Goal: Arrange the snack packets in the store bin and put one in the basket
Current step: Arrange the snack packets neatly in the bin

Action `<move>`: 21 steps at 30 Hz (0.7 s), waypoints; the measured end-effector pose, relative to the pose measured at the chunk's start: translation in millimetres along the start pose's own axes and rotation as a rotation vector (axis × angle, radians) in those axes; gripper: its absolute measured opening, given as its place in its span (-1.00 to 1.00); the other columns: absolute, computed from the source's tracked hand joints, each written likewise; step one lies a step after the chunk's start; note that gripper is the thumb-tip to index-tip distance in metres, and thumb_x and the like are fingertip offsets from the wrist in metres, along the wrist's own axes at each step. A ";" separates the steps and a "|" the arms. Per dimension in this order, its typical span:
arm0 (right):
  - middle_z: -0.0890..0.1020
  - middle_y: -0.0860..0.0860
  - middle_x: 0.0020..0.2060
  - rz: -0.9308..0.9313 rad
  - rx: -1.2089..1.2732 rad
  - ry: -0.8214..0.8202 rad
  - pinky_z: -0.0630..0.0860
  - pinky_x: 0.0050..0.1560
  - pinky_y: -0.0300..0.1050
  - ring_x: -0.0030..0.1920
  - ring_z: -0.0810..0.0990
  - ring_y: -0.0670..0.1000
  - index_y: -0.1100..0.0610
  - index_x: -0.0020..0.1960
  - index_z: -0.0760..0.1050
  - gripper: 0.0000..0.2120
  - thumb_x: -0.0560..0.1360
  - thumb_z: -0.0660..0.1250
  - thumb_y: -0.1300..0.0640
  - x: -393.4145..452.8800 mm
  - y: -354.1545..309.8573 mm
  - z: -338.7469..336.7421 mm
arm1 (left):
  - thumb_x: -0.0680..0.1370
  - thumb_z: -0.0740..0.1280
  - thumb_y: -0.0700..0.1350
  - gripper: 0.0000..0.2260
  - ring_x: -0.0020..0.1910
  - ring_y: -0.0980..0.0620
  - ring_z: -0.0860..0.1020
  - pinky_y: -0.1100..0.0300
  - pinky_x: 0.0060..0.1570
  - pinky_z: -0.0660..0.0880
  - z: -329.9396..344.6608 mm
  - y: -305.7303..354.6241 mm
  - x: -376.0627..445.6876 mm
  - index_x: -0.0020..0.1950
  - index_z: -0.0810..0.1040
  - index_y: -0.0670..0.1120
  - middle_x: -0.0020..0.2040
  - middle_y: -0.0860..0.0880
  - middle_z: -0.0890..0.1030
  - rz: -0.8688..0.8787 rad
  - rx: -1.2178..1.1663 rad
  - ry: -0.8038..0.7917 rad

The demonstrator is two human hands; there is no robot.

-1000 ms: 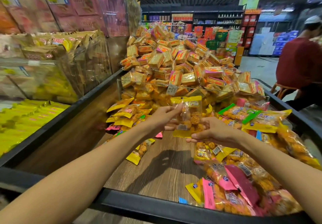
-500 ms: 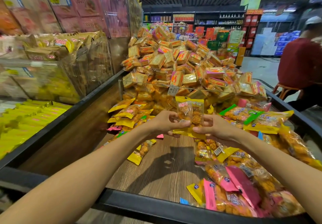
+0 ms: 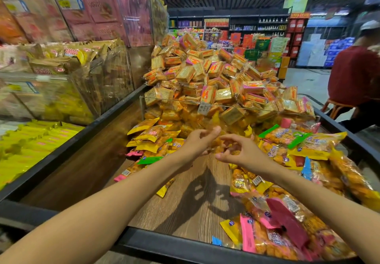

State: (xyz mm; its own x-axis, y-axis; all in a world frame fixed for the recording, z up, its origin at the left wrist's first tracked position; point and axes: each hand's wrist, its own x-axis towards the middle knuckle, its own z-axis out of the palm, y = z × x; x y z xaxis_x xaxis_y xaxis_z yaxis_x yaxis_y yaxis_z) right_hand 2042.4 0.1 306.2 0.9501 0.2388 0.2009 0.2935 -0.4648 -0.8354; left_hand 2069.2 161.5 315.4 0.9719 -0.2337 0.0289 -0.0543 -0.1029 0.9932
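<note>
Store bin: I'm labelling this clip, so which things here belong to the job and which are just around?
Job:
left hand
right hand
yellow snack packets
pink snack packets
store bin

Just around:
cracker pile
clear divider
pink bags
person in red

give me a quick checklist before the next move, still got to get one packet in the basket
1. Left hand free: ok, fingers relaxed, holding nothing.
2. Right hand free: cannot tell, a blurred packet sits between the hands.
3. Packets within reach: ok, yellow packets lie left, more on the right.
4. Bare spot on the bin floor: ok.
5. Basket located: not ok, none in view.
6. Clear divider holding back the far pile: ok.
</note>
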 end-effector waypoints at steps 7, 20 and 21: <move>0.62 0.01 -0.21 -0.079 0.140 0.281 0.45 -0.32 -0.39 -0.29 0.54 -0.19 0.06 -0.09 0.59 -0.96 0.52 0.36 0.15 1.4 -7.8 -10.7 | 0.61 0.24 -0.03 -0.73 0.19 -0.13 0.57 -0.12 0.24 0.46 -6.9 4.2 -1.0 0.24 0.50 -0.13 0.20 -0.17 0.60 -0.106 -0.132 -0.145; 0.58 0.08 -0.30 0.067 0.337 0.223 0.53 -0.35 -0.30 -0.32 0.60 -0.07 0.42 -0.07 0.54 -0.73 0.55 0.30 0.17 5.1 -2.8 -21.1 | 0.61 0.21 0.03 -0.78 -0.54 0.16 0.24 0.36 -0.49 0.37 -8.6 4.0 -3.2 -0.14 0.42 -0.08 -0.44 0.00 0.24 -0.090 -0.099 -0.227; 0.59 0.06 -0.31 0.072 0.340 0.219 0.54 -0.35 -0.29 -0.32 0.61 -0.07 0.39 -0.09 0.54 -0.74 0.55 0.30 0.16 5.3 -2.7 -21.0 | 0.61 0.21 0.02 -0.79 -0.54 0.16 0.22 0.36 -0.49 0.36 -8.0 3.5 -3.1 -0.12 0.42 -0.09 -0.43 0.00 0.22 -0.073 -0.095 -0.216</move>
State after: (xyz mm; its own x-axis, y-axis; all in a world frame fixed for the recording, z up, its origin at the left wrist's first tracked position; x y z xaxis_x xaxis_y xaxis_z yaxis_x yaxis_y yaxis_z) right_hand 2048.9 -15.2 320.3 0.9778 0.0113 0.2092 0.2083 -0.1564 -0.9655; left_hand 2067.8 169.6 319.7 0.9002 -0.4315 -0.0577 0.0458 -0.0378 0.9982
